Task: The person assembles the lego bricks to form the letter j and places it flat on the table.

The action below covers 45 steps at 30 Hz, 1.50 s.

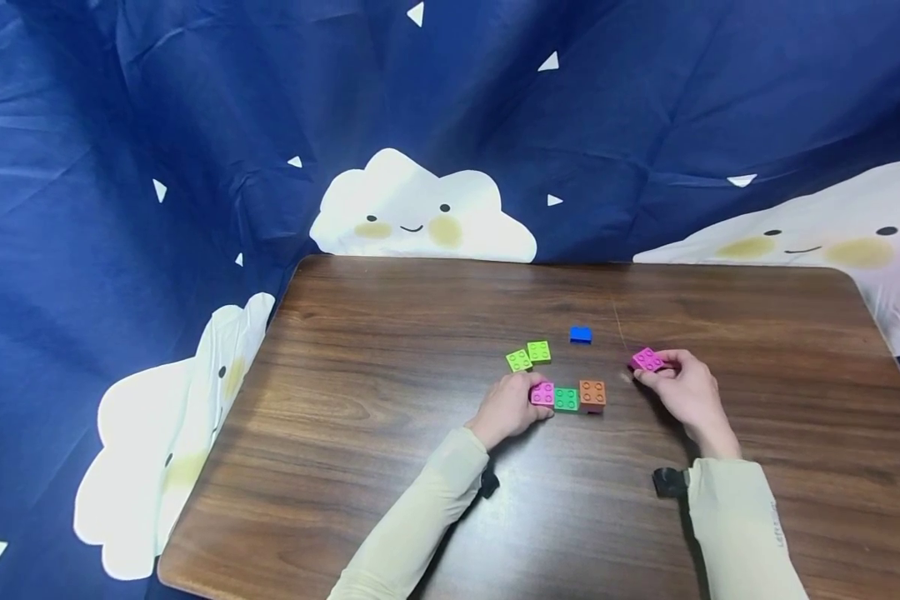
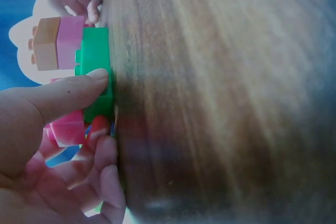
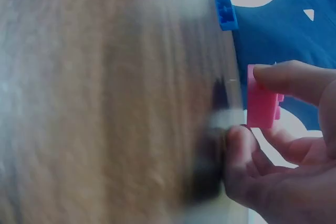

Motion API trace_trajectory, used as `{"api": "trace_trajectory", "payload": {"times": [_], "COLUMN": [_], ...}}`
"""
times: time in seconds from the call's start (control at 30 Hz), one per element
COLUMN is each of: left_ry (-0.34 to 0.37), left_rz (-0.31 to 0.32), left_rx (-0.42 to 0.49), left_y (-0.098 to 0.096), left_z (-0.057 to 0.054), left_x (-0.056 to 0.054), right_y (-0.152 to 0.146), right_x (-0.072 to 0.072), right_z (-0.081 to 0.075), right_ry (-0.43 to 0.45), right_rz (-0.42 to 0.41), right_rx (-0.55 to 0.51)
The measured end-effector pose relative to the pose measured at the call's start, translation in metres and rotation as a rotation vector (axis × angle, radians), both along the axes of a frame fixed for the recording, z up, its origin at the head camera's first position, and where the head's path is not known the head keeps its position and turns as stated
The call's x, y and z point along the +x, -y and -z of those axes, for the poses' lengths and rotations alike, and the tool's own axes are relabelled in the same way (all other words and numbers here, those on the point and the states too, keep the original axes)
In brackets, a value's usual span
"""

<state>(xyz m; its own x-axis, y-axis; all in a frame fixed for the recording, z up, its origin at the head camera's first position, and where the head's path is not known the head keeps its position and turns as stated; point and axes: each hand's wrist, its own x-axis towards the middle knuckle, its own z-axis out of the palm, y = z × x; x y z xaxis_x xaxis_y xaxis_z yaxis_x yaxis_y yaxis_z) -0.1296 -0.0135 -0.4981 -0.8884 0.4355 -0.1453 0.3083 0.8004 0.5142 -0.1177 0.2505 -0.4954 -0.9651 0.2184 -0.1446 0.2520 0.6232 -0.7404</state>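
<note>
My left hand [image 1: 506, 408] grips a small assembly of toy building bricks standing on the table. Its base is a green brick [image 2: 95, 45], with a pink brick [image 1: 542, 393] on the end nearest that hand. At the other end, an orange brick [image 1: 592, 392] sits on top of another pink brick [image 2: 70, 43]. The left thumb presses against the green brick's side. Off to the right, my right hand [image 1: 692, 396] pinches a separate magenta brick [image 1: 647, 360] between thumb and fingers. In the right wrist view this brick [image 3: 260, 100] has its studs facing away from the tabletop.
A blue brick [image 1: 581, 334] lies beyond the assembly, between the two hands. Two lime-green bricks [image 1: 539, 352] rest just past the left hand. Dark wood grain covers the table [image 1: 390, 333], and a blue curtain [image 1: 255, 92] with cloud prints hangs along its back and left edges.
</note>
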Motion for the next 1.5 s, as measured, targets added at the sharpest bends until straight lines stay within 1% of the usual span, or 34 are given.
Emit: {"api": "trace_trajectory", "payload": {"times": [0.1, 0.3, 0.5, 0.7, 0.87, 1.03, 1.27, 1.5], "left_ry": [-0.005, -0.008, -0.008, -0.015, -0.014, -0.008, -0.004, 0.005], "left_rz": [0.004, 0.005, 0.007, 0.011, 0.009, 0.006, 0.006, 0.002], "left_rx": [0.001, -0.002, -0.004, -0.009, -0.009, -0.015, -0.014, -0.015], "left_y": [0.0, -0.001, -0.001, -0.001, -0.001, -0.001, -0.001, -0.001], "left_z": [0.0, -0.001, -0.001, 0.0, 0.002, 0.002, 0.003, 0.003], "left_x": [0.001, 0.001, 0.0, 0.0, 0.0, -0.001, -0.001, -0.001], "right_y": [-0.003, -0.005, -0.004, 0.001, 0.005, 0.008, 0.012, 0.019], "right_x": [0.005, 0.01, 0.016, 0.022, 0.024, 0.025, 0.027, 0.028], "right_z": [-0.003, -0.009, -0.021, -0.034, -0.04, -0.04, -0.036, -0.036], "right_ry": [0.021, 0.036, 0.05, 0.007, -0.042, -0.071, -0.114, -0.173], "right_rz": [0.0, -0.037, -0.072, -0.127, -0.233, -0.323, -0.369, -0.42], "right_rx": [-0.043, -0.13, -0.2, -0.18, -0.131, -0.086, -0.088, -0.103]}}
